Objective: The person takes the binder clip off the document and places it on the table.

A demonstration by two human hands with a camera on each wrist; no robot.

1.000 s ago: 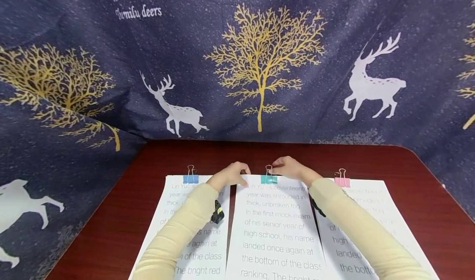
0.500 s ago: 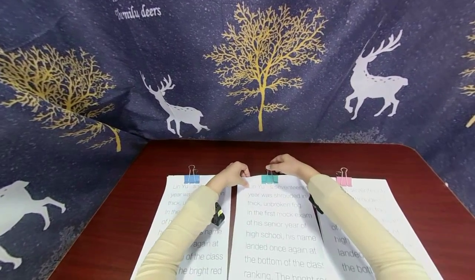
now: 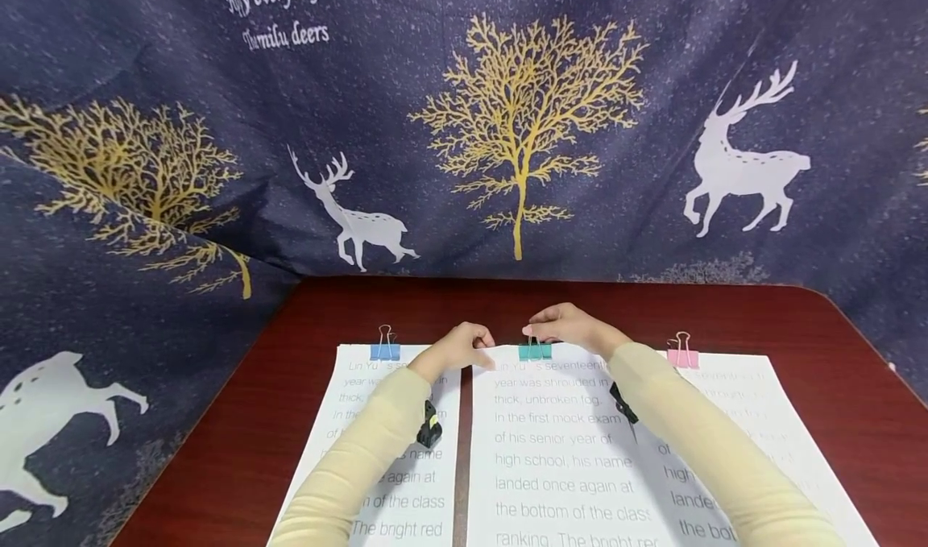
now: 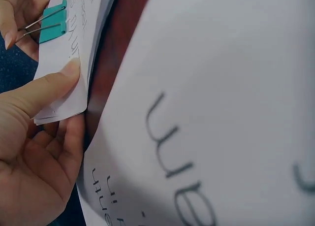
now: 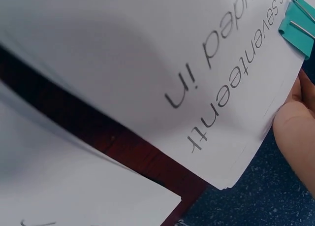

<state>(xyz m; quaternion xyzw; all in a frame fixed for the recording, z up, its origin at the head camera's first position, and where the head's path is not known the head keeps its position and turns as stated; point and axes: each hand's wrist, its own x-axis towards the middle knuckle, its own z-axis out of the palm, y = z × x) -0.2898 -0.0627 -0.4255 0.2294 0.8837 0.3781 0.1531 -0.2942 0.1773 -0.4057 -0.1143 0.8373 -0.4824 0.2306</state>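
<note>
In the head view, three stacks of printed paper lie side by side, each with a binder clip at its top edge. My left hand (image 3: 464,347) pinches the top left corner of the middle paper stack (image 3: 551,442); its thumb lies on the sheets in the left wrist view, with fingers beneath. A teal binder clip (image 3: 535,351) bites that stack's top edge. At its wire handles, my right hand (image 3: 569,324) pinches with thumb and fingertips. Only part of this hand appears in the right wrist view, beside the paper edge.
The left stack (image 3: 362,418) carries a blue clip (image 3: 385,352), the right stack (image 3: 761,418) a pink clip (image 3: 683,358). All are on a dark red table (image 3: 464,305). Behind it hangs a blue cloth (image 3: 399,112) with deer and trees.
My right hand has moved slightly left and taken the teal clip's handles. The gap between left and middle stacks is wider low down. My left hand stays at its corner; the view has shifted slightly.
</note>
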